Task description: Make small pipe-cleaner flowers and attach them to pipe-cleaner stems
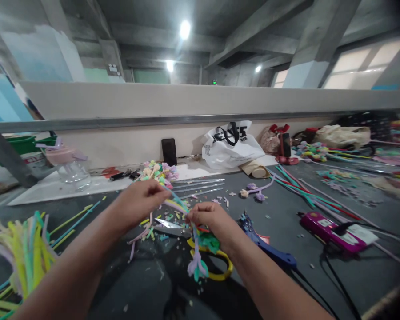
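Observation:
My left hand [145, 198] pinches the end of a teal pipe cleaner [177, 198], pulled out toward the upper left. Lower and to the right, my right hand [211, 218] grips the joined pipe-cleaner stems between thumb and fingers. From that grip hangs a purple and green pipe-cleaner flower [197, 264], its upper part hidden by the fingers. Beneath the hands lie yellow-handled scissors [225, 272], blades apart and pointing left. A loose purple pipe-cleaner piece [143, 233] rests left of the blades. A blue glue gun [270, 249] lies right of my right hand.
A bundle of pipe cleaners [28, 253] lies at the left, finished flowers [160, 173] behind my left hand. A magenta power strip [333, 231] with cables is on the right. A jar [71, 171], phone [169, 151] and white bag [231, 149] line the back; clippings litter the table.

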The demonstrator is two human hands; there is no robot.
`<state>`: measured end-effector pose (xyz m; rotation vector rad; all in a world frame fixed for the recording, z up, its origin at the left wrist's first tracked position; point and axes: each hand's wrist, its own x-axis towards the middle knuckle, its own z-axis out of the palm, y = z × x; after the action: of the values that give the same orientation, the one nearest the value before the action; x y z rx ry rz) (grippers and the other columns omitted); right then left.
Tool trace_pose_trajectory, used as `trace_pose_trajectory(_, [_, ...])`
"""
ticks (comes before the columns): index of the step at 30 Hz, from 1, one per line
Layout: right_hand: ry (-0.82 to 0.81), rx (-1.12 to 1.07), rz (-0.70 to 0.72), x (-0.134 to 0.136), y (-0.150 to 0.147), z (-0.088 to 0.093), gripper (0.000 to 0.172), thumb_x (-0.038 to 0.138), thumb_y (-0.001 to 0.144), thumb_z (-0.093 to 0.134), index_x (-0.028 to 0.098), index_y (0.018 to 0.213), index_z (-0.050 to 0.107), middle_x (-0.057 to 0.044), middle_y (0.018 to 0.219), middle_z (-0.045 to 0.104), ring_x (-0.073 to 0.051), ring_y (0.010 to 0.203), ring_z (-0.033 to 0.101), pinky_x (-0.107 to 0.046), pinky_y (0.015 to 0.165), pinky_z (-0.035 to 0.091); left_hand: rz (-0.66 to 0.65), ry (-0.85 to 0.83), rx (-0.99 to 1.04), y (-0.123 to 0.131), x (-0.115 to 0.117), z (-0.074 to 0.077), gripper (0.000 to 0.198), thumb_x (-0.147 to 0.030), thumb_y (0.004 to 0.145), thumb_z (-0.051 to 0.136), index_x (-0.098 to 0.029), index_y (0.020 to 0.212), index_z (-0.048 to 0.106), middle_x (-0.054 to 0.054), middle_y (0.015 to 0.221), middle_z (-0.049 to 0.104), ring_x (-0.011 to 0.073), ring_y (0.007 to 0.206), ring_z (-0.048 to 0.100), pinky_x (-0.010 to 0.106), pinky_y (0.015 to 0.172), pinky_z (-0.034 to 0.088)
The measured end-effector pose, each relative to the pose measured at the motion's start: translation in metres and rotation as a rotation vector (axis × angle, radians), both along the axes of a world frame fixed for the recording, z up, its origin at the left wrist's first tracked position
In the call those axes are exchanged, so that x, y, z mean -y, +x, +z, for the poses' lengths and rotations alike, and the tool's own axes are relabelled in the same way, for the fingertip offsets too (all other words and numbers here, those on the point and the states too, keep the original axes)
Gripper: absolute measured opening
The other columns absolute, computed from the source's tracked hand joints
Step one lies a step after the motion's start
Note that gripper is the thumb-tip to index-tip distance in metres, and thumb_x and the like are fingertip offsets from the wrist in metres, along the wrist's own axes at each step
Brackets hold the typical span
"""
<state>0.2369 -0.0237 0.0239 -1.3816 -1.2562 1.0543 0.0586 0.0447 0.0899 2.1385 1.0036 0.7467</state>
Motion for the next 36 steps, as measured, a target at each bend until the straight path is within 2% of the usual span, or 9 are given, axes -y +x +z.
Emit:
trace_pose_trajectory(2, [-0.084,-0.267,0.073,-0.002,0.007,0.002,0.012,0.025,0.061,0.062,0.014,0.056,0.063,-0.001,0.053,0.058,-0.009,0.046,0.045,-0.021,0.046,0.034,0.17,0.496,-0.022,-0.006,0.014,0.015,0.023,-0.035,0.075,0.057,-0.018,0.088,0.063,0.008,0.096,0.062,0.0273,0.099,0.051,0.041,0.089,0.033])
trace_pose_trajectory(3, [-0.123,-0.377,0.113,-0.002,0.009,0.003,0.01,0.023,0.058,0.064,0.013,0.056,0.064,-0.001,0.054,0.06,-0.009,0.046,0.047,-0.021,0.045,0.033,0.143,0.647,-0.031,-0.006,0.02,0.019,0.024,-0.031,0.076,0.056,-0.019,0.096,0.062,0.009,0.11,0.058,0.0294,0.111,0.045,0.044,0.097,0.025])
trace_pose_trajectory(6, [-0.175,-0.522,0.212,0.0,0.01,0.002,0.009,0.02,0.056,0.065,0.012,0.057,0.065,-0.003,0.053,0.061,-0.009,0.045,0.049,-0.02,0.045,0.035,-0.25,0.747,-0.175,0.001,0.03,0.013,0.021,-0.018,0.075,0.055,-0.026,0.092,0.065,0.004,0.122,0.055,0.0291,0.125,0.034,0.047,0.104,0.008])
trace_pose_trajectory(8, [-0.174,-0.552,0.264,0.002,0.009,0.001,0.009,0.019,0.059,0.065,0.011,0.06,0.066,-0.003,0.053,0.062,-0.009,0.046,0.05,-0.02,0.048,0.037,-0.426,0.644,-0.234,0.009,0.027,0.002,0.02,-0.014,0.075,0.053,-0.024,0.086,0.066,0.005,0.106,0.063,0.0269,0.117,0.043,0.046,0.104,0.007])
trace_pose_trajectory(12, [-0.202,-0.636,0.325,0.009,0.006,0.005,0.005,0.016,0.06,0.064,0.011,0.059,0.066,-0.002,0.055,0.063,-0.01,0.05,0.055,-0.021,0.053,0.042,-0.5,0.448,-0.237,0.015,0.018,-0.008,0.02,-0.014,0.077,0.05,-0.024,0.078,0.067,0.002,0.076,0.067,0.0196,0.08,0.059,0.044,0.102,0.014])
trace_pose_trajectory(16, [-0.209,-0.7,0.4,0.01,0.01,0.01,0.017,0.027,0.065,0.068,0.011,0.061,0.066,-0.002,0.054,0.062,-0.011,0.049,0.055,-0.029,0.061,0.046,-0.418,0.164,-0.166,0.014,0.019,0.0,0.013,-0.022,0.075,0.053,-0.019,0.071,0.065,0.002,0.069,0.064,0.016,0.068,0.054,0.031,0.078,0.037])
trace_pose_trajectory(20, [-0.054,-0.848,0.197,0.002,0.012,0.007,0.017,0.025,0.059,0.076,0.015,0.066,0.064,0.001,0.061,0.062,-0.01,0.057,0.056,-0.026,0.066,0.045,-0.27,-0.252,0.035,0.02,0.016,-0.009,0.019,-0.033,0.072,0.057,-0.015,0.072,0.059,-0.002,0.06,0.054,0.0112,0.057,0.046,0.022,0.055,0.033])
trace_pose_trajectory(27, [0.204,-0.794,-0.093,-0.005,-0.003,-0.003,0.024,0.021,0.051,0.081,0.017,0.067,0.064,0.002,0.065,0.059,-0.011,0.063,0.053,-0.025,0.066,0.042,-0.056,-0.351,0.28,0.041,0.016,-0.036,0.02,-0.033,0.068,0.058,-0.013,0.067,0.059,-0.003,0.057,0.051,0.0107,0.055,0.042,0.022,0.055,0.031])
trace_pose_trajectory(36, [0.234,-0.692,-0.258,-0.009,0.001,-0.011,0.019,0.023,0.055,0.079,0.015,0.061,0.063,0.004,0.06,0.057,-0.01,0.059,0.048,-0.024,0.065,0.038,-0.089,-0.435,0.323,0.05,0.027,-0.039,0.025,-0.035,0.069,0.061,-0.014,0.059,0.054,-0.005,0.054,0.046,0.0087,0.052,0.037,0.022,0.052,0.028])
